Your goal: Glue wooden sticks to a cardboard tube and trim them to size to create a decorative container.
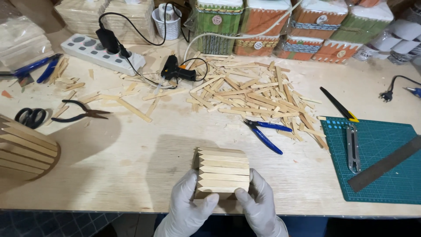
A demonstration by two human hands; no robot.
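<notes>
Gloved hands clasp a stick-built box

While both gloved hands press inward, the left hand (189,206) and right hand (258,206) hold the wooden stick box (221,173) in a closed grip from either side, at the tabletop's (131,158) near edge. Beyond the box lie blue pliers (266,133) and loose sticks (254,94)

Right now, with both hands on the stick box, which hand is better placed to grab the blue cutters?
Right, probably. The right hand and left hand both grip the box, but the cutters lie up and to the right of it, on the right hand's side, with bare table between.
</notes>
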